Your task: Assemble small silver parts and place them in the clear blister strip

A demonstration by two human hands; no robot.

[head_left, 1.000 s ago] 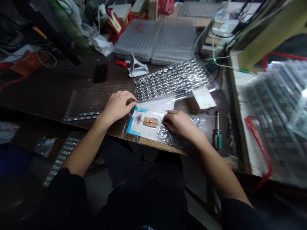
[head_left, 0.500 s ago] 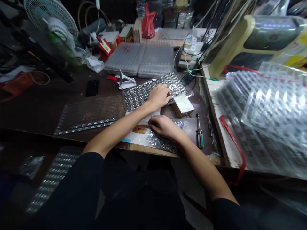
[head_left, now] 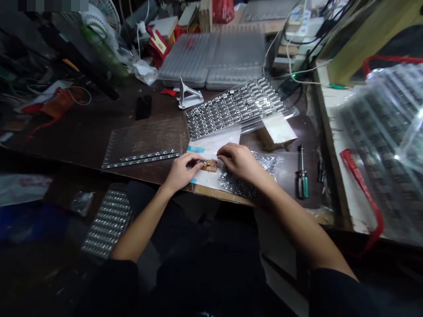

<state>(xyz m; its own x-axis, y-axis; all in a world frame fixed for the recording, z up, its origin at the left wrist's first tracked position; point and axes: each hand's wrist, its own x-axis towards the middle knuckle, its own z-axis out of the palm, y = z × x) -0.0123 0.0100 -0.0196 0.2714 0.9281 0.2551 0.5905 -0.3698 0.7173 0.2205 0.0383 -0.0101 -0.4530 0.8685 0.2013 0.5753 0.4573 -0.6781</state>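
Brown block (head_left: pixel 213 167) now, left hand (head_left: pixel 181 171) pinching 1 small metal part (head_left: pixel 200 161) against it; right hand (head_left: pixel 240 162) curls nearby, grip unclear.

Left hand (head_left: pixel 181 172) and right hand (head_left: pixel 241 161) close together, not touching.
Left forearm (head_left: pixel 145 223) and right forearm (head_left: pixel 299 215) slant inward; the left thumb (head_left: pixel 197 168) and fingers (head_left: pixel 191 157) point rightward, the right fingers (head_left: pixel 226 151) curl downward (any grip is too small to make out).
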